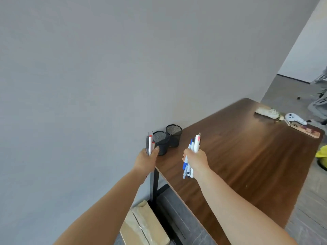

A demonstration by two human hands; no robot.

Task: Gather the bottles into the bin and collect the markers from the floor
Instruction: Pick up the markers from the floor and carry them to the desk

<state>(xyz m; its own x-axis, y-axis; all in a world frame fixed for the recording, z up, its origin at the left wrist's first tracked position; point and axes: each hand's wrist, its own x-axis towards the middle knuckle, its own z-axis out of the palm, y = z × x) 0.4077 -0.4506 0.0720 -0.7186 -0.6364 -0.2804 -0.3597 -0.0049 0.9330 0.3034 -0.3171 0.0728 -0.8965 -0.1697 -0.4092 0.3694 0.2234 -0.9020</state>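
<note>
1. Behind the table, a plain grey wall (pixel 106 68) filled most of the head view.
2. A dark wood-grain table (pixel 247 165) stood against that wall on a black leg.
3. A flat cardboard box (pixel 143 225) lay on the floor beside the table leg, near the wall.
4. The left hand (pixel 146 161) was held at the table's near corner, fingers curled round a bundle of red-capped markers (pixel 150 143) that stood upright above the fist.
5. The right hand (pixel 197 160) was raised over the table top, fingers closed round a bundle of blue-and-white markers (pixel 195 144), whose ends stuck out above and below the fist.
6. Two black mesh cups sat touching at the wall edge of the table: the nearer cup (pixel 161 142) just beside the left hand's markers, the farther cup (pixel 174 135) behind it.
7. At the far end of the table lay a pale cloth bundle (pixel 267 111), a white controller (pixel 294 118) and a flat printed card (pixel 307 130).
8. Whether any marker touched the nearer cup could not be determined.
</note>
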